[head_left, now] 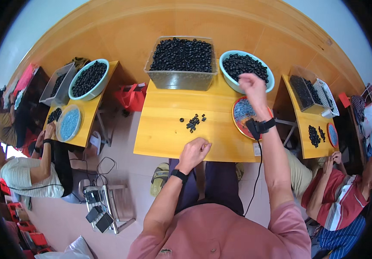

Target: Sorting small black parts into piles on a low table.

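My right hand is over the near rim of a turquoise basin heaped with small black ring-shaped parts. Its fingers are curled together, and I cannot make out anything between them. Below that forearm, partly hidden, sits a round red-rimmed tray of small bluish-silver pieces. My left hand rests closed at the table's near edge, its fingertips tucked in so that any contents are hidden. Just beyond it, a small loose pile of black parts lies on the yellow wooden table.
A clear plastic bin full of black parts stands at the table's back. Co-workers sit at similar tables left and right. A cable hangs from my right wrist. A metal stool with black devices stands on the floor at left.
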`<state>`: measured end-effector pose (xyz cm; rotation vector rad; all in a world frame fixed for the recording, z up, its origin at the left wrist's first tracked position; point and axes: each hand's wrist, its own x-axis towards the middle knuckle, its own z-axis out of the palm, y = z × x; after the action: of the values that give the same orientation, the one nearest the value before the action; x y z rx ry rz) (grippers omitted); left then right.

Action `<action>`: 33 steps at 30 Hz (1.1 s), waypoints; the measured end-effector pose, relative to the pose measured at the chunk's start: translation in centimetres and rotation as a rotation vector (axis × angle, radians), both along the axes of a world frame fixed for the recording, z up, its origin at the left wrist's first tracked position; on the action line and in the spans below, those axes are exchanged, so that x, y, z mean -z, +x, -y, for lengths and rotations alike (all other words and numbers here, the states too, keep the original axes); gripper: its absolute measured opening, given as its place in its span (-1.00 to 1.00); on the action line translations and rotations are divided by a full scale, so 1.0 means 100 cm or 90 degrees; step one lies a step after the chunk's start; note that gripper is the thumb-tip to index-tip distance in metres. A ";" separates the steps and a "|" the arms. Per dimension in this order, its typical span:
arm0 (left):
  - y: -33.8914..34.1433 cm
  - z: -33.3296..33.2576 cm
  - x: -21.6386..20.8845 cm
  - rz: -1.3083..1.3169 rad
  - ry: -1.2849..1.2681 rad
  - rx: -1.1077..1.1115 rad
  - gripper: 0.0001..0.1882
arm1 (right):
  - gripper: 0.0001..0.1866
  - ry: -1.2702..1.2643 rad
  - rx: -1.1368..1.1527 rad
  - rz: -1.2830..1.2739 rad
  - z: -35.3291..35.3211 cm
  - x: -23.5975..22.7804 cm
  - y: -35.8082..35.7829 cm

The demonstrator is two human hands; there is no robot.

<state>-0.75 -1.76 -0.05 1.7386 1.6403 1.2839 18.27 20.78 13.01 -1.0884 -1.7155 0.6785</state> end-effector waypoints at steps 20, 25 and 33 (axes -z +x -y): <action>0.000 -0.002 0.005 0.045 0.009 0.044 -0.87 | -0.85 0.149 -0.290 0.549 0.081 0.078 -0.141; 0.002 -0.005 -0.004 0.162 0.010 -0.074 -0.93 | -0.82 -0.076 -0.281 0.262 0.097 0.060 -0.086; -0.004 -0.004 -0.005 0.123 0.011 0.036 -0.76 | -0.72 -0.310 -0.295 0.099 0.138 0.087 -0.038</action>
<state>-1.13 -1.37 0.43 1.6027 1.4655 1.3962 14.44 6.99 4.28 -1.0898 -2.0180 1.3894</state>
